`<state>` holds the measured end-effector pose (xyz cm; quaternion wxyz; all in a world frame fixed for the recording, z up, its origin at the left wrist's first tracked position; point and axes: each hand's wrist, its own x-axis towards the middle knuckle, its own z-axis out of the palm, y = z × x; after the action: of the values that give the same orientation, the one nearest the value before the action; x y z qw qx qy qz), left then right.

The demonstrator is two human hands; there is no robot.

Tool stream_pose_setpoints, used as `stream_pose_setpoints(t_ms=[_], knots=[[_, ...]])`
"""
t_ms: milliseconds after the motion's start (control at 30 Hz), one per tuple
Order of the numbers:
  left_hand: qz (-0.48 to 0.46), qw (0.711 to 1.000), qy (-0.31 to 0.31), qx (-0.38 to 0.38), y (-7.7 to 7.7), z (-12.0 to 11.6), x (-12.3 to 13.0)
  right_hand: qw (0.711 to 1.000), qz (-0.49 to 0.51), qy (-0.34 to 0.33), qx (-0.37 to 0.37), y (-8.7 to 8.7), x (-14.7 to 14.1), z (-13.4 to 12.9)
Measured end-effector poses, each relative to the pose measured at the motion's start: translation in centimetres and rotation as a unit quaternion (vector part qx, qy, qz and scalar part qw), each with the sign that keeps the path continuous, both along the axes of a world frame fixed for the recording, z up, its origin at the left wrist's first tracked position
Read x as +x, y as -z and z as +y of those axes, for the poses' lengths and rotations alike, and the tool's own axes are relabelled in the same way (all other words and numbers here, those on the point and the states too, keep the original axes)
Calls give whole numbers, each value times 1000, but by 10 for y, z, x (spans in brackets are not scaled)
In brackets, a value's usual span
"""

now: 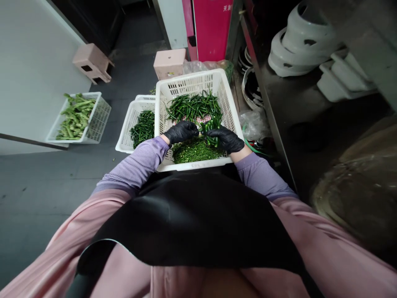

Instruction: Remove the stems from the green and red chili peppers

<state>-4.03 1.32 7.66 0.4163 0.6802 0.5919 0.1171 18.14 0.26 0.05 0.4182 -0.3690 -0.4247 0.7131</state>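
Both of my hands wear black gloves and are over a large white plastic basket [231, 103]. My right hand [228, 139] is wrapped round a bunch of long green chili peppers [213, 126]. At the left end of that bunch, my left hand [182, 131] has its fingers pinched together; what is between them is too small to make out. A pile of dark green chili peppers [195, 105] lies in the far part of the basket. Below my hands, the near part holds a heap of thin light green stems [198, 151].
A smaller white basket [124, 134] of green peppers adjoins on the left. Farther left, another basket [98, 120] holds thick pale green vegetables. Two pink stools [170, 62] [93, 62] stand beyond. A dark shelf [273, 116] with white containers [302, 39] borders the right.
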Motion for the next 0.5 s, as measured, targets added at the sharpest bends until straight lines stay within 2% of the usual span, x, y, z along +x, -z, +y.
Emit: stream_pose_setpoints(t_ms=[100, 167, 233, 300, 400, 500], knots=[[54, 997, -48, 33, 14, 3, 10, 1000, 9, 23, 1, -2, -14, -6], [102, 992, -67, 35, 22, 9, 14, 996, -5, 82, 36, -5, -21, -8], [153, 986, -60, 26, 27, 17, 11, 987, -22, 150, 62, -6, -22, -7], [202, 978, -41, 18, 33, 22, 1, 980, -19, 190, 65, -5, -18, -3], [284, 958, -27, 12, 47, 20, -16, 984, 12, 177, 22, -1, -10, 3], [346, 938, 6, -7, 69, 13, -26, 987, 22, 153, -48, 3, -10, 6]])
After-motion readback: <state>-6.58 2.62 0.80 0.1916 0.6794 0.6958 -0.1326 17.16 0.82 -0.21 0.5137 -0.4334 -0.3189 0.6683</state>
